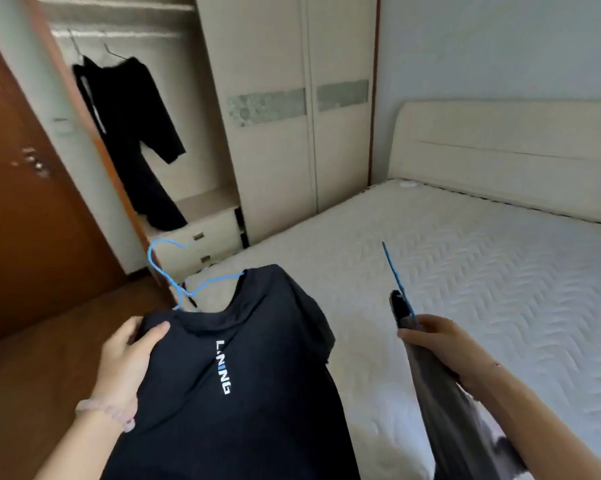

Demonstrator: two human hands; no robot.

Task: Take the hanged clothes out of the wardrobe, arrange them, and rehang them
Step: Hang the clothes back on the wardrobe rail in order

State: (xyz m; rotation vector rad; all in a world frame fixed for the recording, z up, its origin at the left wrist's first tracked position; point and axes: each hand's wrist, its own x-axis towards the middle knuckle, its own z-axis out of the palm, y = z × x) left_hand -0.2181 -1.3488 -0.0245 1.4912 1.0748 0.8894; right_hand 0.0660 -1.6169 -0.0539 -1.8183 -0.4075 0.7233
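Note:
A dark navy T-shirt [230, 382] with white lettering hangs on a blue wire hanger [169, 271]; my left hand [126, 358] grips its left shoulder. My right hand [437, 344] holds a grey garment [444, 403] together with a second blue hanger [394, 271], seen edge-on, over the bed. In the open wardrobe [202, 109] at upper left, black clothes [133, 133] still hang from the rail [119, 33] on thin hangers.
A bare quilted white mattress [465, 278] with a cream headboard [506, 147] fills the right side. Wardrobe drawers [202, 244] sit below the hanging space. A brown door [32, 209] stands at the left, over brown floor [32, 375].

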